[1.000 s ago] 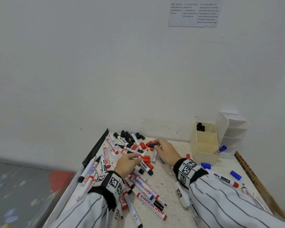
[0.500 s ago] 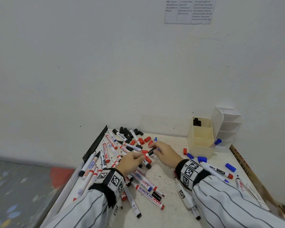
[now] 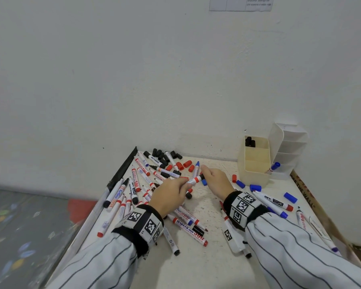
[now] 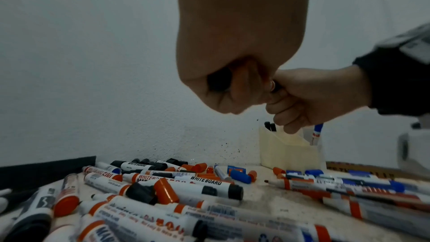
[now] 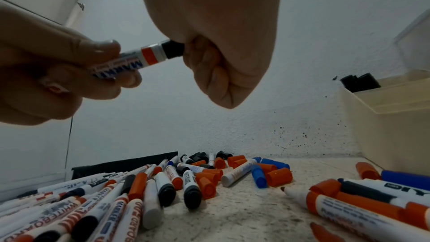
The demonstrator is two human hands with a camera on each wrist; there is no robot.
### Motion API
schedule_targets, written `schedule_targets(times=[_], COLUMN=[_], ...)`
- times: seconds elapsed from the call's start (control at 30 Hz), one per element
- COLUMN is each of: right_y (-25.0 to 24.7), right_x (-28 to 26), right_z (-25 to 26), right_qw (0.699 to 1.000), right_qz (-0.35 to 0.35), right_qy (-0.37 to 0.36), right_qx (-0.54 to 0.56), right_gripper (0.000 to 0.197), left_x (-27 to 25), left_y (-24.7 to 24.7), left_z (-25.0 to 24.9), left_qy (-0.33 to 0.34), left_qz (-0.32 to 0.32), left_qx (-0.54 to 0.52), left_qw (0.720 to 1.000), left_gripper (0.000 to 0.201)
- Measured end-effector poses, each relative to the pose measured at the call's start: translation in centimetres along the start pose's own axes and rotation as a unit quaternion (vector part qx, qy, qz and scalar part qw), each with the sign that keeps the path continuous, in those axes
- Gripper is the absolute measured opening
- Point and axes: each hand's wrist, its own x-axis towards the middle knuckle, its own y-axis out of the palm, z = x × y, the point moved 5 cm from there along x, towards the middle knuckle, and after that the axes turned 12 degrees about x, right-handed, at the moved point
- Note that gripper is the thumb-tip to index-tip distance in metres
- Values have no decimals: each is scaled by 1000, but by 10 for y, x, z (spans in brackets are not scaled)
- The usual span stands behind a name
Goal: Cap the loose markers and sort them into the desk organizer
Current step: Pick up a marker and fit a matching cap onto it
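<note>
Markers lie in a big messy pile on the left side of the white table. Some have red ends, some black, some blue. Loose black caps sit at the far edge by the wall, with loose red caps just near them.

Above the pile, the left hand holds a marker with a red band by its white body, fingers curled round it. The marker points to the right. The right hand is curled round a black cap that sits on the marker's tip. The two hands are close, with the marker between them, held up off the table.

Right of the hands, a few blue caps and one small red cap lie on the table. Near the right edge are more markers, some touching the striped sleeve.

Far on the right stands the cream desk organizer against the wall. Black marker ends stick up in its far part. A blue-capped marker leans in its right side. A white stepped box stands just behind it.
</note>
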Motion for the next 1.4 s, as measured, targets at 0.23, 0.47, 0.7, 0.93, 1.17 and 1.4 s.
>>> schedule_targets(times=[0.23, 0.47, 0.7, 0.93, 1.17, 1.4], right_y=[5, 8, -7, -43, -49, -71], right_x=[-6, -11, 4, 18, 14, 17], right_z=[13, 20, 28, 14, 7, 7], right_qw=[997, 988, 981, 994, 992, 987], right_qz=[24, 59, 96, -53, -77, -108], right_qy=[-69, -142, -129, -88, -95, -109], right_qx=[-7, 0, -112, -47, -40, -38], right_gripper=[40, 43, 38, 35, 23, 22], left_x=[-7, -16, -13, -36, -48, -48], left_y=[-2, 3, -5, 19, 41, 57], left_z=[-10, -6, 7, 50, 41, 40], left_qy=[-34, -95, -113, -234, -253, -331], left_qz=[175, 288, 170, 248, 265, 265], left_qx=[-173, -360, -195, 58, 140, -6], left_qw=[969, 882, 959, 938, 920, 906], left_gripper=[37, 41, 36, 18, 47, 44])
